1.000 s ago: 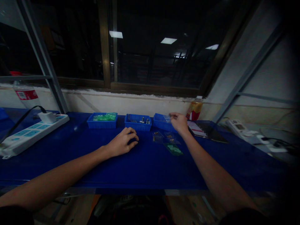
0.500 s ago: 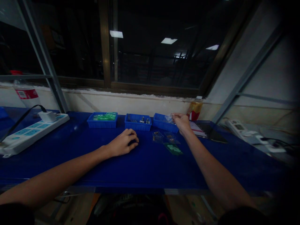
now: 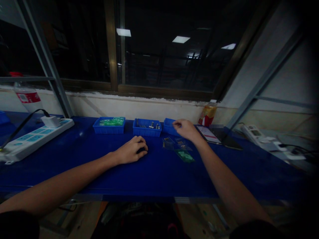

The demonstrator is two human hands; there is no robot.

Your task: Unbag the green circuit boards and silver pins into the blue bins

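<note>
My left hand (image 3: 131,150) rests on the blue table (image 3: 149,172) with its fingers curled under, nothing visible in it. My right hand (image 3: 183,128) reaches over the right blue tray (image 3: 168,125), fingers pinched together; what they hold, if anything, is too dark to make out. Beside it stand a middle blue tray (image 3: 146,128) with metal parts and a left blue tray (image 3: 109,125) with green pieces. Small clear bags (image 3: 174,143) and a green packet (image 3: 184,155) lie on the table just in front of my right hand.
A white power strip (image 3: 30,137) with a plugged cable lies at the left. A phone (image 3: 208,133) and a snack bag (image 3: 207,115) sit right of the trays. Another power strip (image 3: 264,139) lies far right. A bottle (image 3: 26,98) stands by the window ledge.
My right hand has dropped from above the right tray down and left onto it; the clear bag it held up earlier is out of sight. The left hand has stayed put.
</note>
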